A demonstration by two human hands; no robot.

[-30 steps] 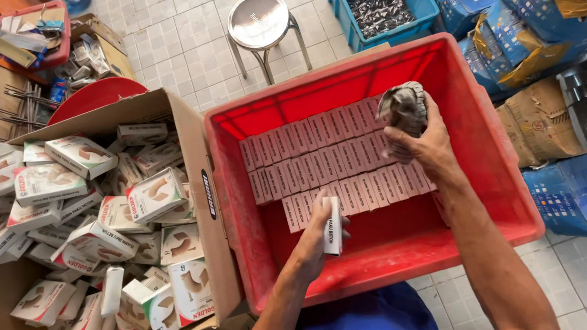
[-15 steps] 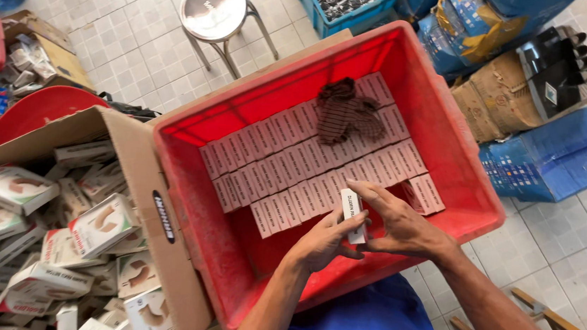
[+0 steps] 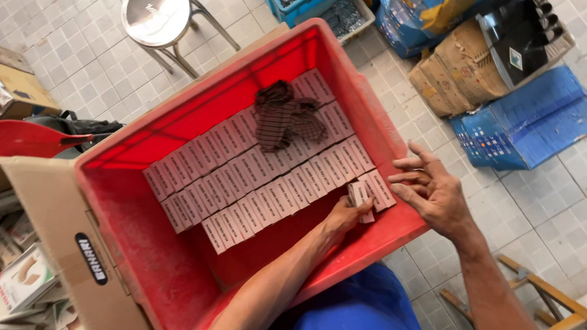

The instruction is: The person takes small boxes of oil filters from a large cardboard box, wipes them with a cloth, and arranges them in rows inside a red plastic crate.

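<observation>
Left hand [image 3: 343,217] fingers grip a slim carton [image 3: 360,195]; right hand [image 3: 431,190] splayed wide

Pale square-tiled floor [image 3: 69,60] fills the frame under even daylight. A round shiny metal stool [image 3: 157,10] stands at upper left; wooden slats [image 3: 550,308] lie at lower right.

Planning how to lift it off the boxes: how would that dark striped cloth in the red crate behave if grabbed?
The dark striped cloth lies crumpled across the rows of small boxes, so it is probably floppy and light. It would likely drape when lifted, not roll, and may bunch if pushed.
</observation>
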